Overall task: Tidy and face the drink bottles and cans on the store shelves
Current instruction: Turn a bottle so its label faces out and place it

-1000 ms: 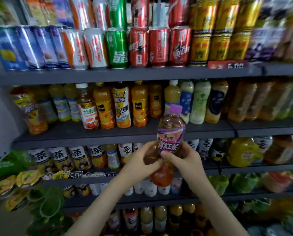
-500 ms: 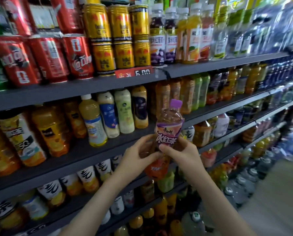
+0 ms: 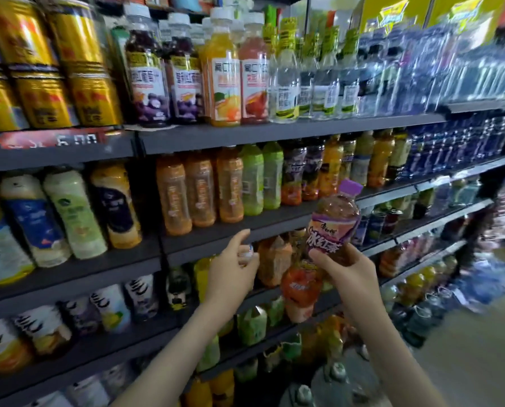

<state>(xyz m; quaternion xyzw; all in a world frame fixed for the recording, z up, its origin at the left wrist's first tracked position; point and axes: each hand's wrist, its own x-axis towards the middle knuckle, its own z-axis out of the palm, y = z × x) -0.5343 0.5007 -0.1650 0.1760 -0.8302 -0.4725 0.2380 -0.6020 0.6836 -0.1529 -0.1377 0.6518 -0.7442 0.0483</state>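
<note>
**Purple-capped bottle held before the shelves**

A bottle [image 3: 335, 224] of clear plastic, filled with brown liquid, capped in purple and wrapped in a glossy purple label, is held in the right hand [image 3: 351, 277]. It is in front of the shelf edges right of centre, with its top tipped slightly to the right. The grip is closed round its lower body, and the base is hidden by the fingers. The left hand [image 3: 230, 274] is raised just left of the bottle and apart from it, its grip loose, and nothing is plainly held. A white cap [image 3: 246, 253] is seen by its fingertips; whether it is touched cannot be told. Dark flat shelves [image 3: 274, 132] run to the far right, where the rows are blurred. Gold cans [image 3: 48, 83] of shiny metal are stacked at upper left, cut off by the frame. White-capped juice bottles [image 3: 224, 74] are ranged beside them. On the shelf below, rounded orange bottles [image 3: 199, 192] are stood, their labels too smeared to be read.
</note>
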